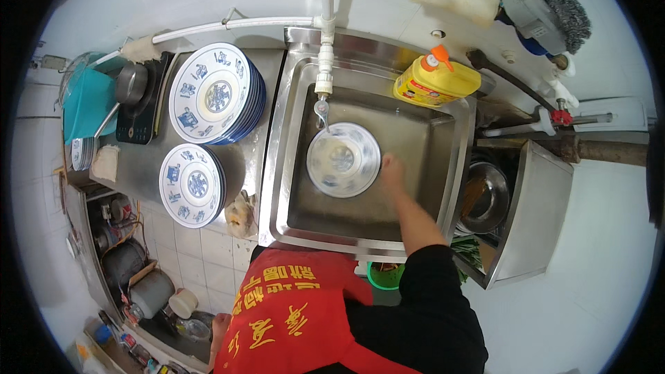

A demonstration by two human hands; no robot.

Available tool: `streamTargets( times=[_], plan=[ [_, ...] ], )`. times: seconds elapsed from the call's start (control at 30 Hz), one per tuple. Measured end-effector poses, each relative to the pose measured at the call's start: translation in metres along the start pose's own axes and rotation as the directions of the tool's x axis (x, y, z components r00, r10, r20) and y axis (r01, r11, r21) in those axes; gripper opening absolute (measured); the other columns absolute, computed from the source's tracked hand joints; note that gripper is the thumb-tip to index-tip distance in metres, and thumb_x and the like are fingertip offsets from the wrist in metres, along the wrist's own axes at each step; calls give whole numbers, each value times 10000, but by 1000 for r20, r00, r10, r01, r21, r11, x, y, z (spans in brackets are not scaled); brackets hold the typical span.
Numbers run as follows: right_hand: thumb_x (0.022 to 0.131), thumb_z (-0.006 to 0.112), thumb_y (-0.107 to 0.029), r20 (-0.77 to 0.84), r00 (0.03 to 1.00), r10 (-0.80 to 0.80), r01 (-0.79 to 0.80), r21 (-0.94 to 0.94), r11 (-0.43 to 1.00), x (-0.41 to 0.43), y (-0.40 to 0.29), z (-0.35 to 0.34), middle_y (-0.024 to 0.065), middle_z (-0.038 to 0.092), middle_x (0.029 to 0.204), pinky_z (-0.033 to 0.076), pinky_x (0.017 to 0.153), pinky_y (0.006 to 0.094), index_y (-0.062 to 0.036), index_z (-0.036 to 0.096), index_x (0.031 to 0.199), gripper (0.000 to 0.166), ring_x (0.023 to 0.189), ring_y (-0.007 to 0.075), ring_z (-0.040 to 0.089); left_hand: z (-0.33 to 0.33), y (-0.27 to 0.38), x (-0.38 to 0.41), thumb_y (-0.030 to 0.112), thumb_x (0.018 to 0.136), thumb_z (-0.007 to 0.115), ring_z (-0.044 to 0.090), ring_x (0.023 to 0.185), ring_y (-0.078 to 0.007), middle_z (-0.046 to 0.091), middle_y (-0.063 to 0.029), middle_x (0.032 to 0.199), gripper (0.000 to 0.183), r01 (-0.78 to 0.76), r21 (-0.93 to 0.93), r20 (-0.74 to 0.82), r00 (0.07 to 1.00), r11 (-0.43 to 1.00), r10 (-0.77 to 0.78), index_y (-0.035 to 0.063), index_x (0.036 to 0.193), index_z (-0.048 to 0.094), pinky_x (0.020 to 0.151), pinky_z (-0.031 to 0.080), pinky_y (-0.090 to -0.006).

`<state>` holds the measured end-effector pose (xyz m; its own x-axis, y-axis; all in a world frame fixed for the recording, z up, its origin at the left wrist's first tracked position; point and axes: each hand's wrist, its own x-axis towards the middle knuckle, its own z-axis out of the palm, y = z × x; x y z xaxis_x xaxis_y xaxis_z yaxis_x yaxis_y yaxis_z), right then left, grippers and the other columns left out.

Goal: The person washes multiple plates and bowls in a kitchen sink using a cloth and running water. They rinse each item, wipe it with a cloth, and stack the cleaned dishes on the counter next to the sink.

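Observation:
In the steel sink (441, 187), a white bowl with blue patterns (344, 160) is below the tap (322, 106). My right hand (392, 169) is closed at the bowl's right rim; motion blur softens both. My left hand (220, 324) hangs low beside the red apron (296, 317), its fingers mostly hidden. Shallow water seems to cover the sink floor. Left of the sink stand two stacks of similar tableware, a larger stack (210, 94) behind a smaller stack (190, 185).
A yellow detergent jug (439, 83) with an orange pump stands at the sink's back right corner. A cloth (241, 215) lies on the counter's front edge. Further left are a small pot (131, 84) and a turquoise container (89, 106). Steel bowls (487, 197) sit right of the sink.

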<state>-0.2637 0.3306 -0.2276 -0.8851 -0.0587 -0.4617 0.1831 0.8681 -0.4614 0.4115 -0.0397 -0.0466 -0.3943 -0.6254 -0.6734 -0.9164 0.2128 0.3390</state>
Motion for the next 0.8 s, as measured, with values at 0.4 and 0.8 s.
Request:
streamTargets(
  times=[0.4, 0.8],
  plan=[
    [830, 605, -155, 595, 796, 112, -582, 803, -128, -56, -24, 76, 145, 609, 1012, 541, 704, 475, -17, 517, 1132, 344, 845, 289, 621, -10, 61, -22, 146, 804, 563, 565, 637, -134, 619, -70, 705, 179, 113, -209, 48, 993, 971, -106, -28, 774, 598, 582, 462, -288],
    [730, 550, -73, -280, 919, -278, 245, -148, 958, -111, -65, -94, 236, 597, 985, 486, 777, 443, 1, 531, 1124, 402, 871, 402, 581, -44, 102, 53, 112, 817, 545, 592, 571, -153, 592, -82, 656, 116, -35, -192, 86, 995, 981, 52, -2, 803, 563, 468, 456, -282]
  ],
)
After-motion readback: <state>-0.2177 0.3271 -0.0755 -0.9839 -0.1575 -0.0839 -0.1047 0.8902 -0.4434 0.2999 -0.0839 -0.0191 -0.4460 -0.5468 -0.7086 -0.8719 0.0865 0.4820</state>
